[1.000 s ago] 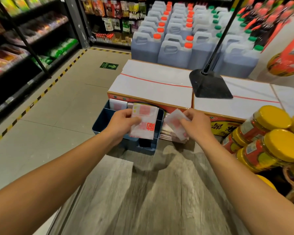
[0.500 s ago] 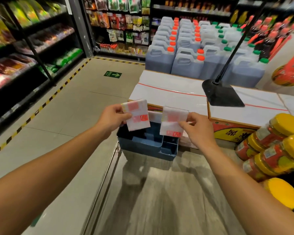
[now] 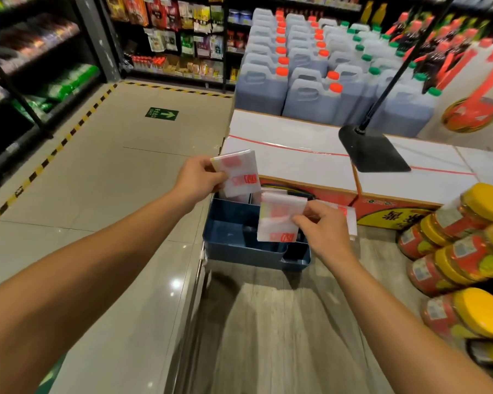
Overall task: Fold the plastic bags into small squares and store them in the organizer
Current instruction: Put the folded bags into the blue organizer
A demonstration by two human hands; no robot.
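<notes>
While both folded bags sit mid-frame above the blue organizer [image 3: 239, 248], neither is stored yet. Left hand [image 3: 197, 179] pinches one folded plastic bag [image 3: 236, 173] by its left edge, over the organizer's far-left compartment. Right hand [image 3: 322, 228] pinches the second folded bag [image 3: 278, 220] by its right edge, low over the right-side compartments. Risks, my read: edge-only pinches let the slick folds spring open on release; the organizer sits at the wood counter [image 3: 282, 322] edge, centre frame, so a hard push could shove it off. Loose bags [image 3: 350, 220] behind could snag.
</notes>
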